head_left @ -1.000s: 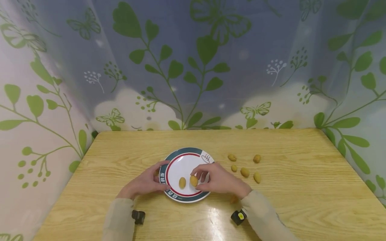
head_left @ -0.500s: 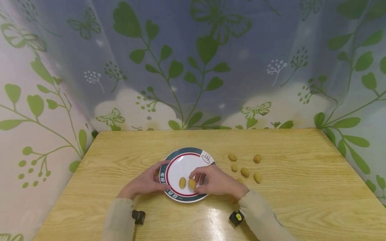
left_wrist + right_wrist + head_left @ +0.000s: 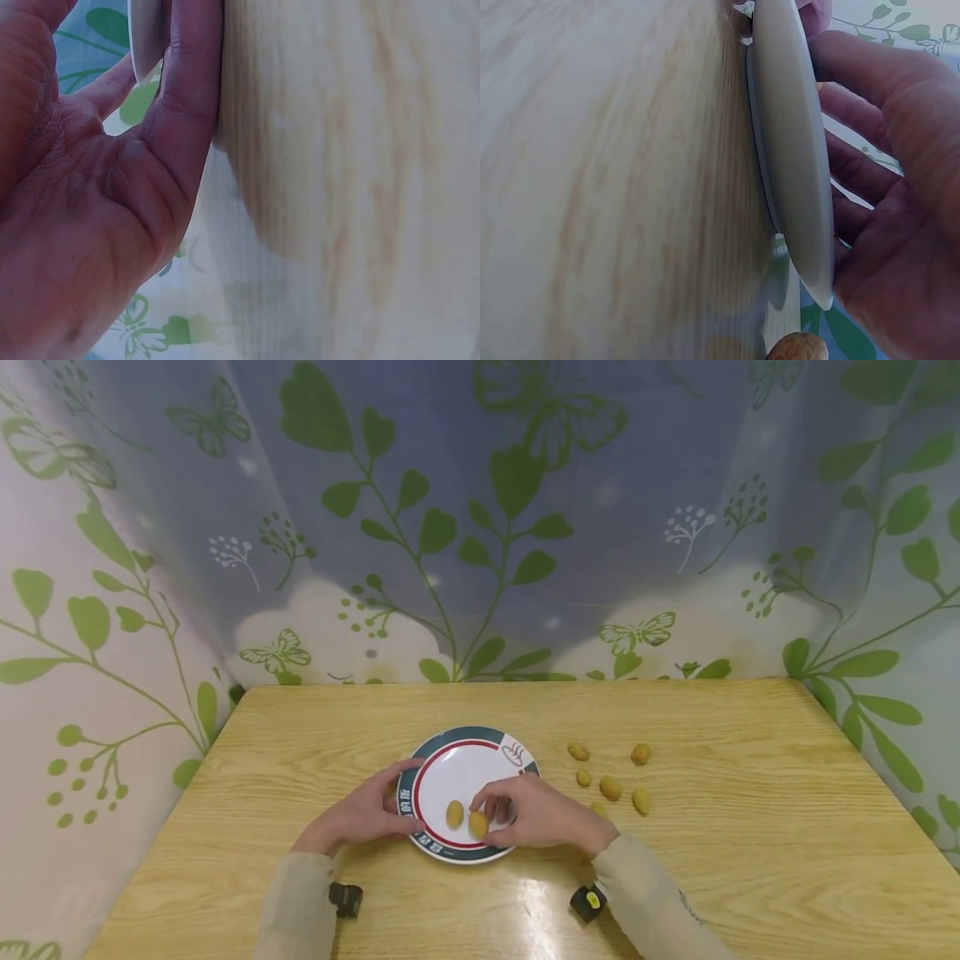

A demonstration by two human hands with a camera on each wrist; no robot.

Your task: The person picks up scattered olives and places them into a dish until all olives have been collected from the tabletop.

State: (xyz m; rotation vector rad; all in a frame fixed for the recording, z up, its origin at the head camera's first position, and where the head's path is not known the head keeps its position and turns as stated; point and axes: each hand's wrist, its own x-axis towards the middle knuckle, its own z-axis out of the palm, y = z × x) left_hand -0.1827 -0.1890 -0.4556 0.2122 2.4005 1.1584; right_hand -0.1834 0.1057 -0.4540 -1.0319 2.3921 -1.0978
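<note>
A white plate (image 3: 465, 768) with a dark green rim band and a red ring sits on the wooden table. My left hand (image 3: 363, 810) holds its left side, the thumb and index finger lying on the rim. My right hand (image 3: 536, 810) pinches a walnut (image 3: 478, 827) between thumb and fingertips, low over the plate's near right part. Just left of it a second walnut (image 3: 454, 814) lies on the plate. From the right wrist, the plate's pale underside (image 3: 791, 135) hides most of what the fingertips hold.
Right of the plate several walnuts (image 3: 611, 788) are scattered on the table (image 3: 712, 843); one walnut (image 3: 597, 809) peeks out behind the right hand. In the right wrist view a walnut (image 3: 799, 346) shows at the bottom edge. A patterned curtain (image 3: 637, 527) stands along the table's back.
My right hand has shifted slightly left and toward the near rim, lowering its walnut beside the one on the plate. A walnut behind that hand has come into sight. The left hand stays put.
</note>
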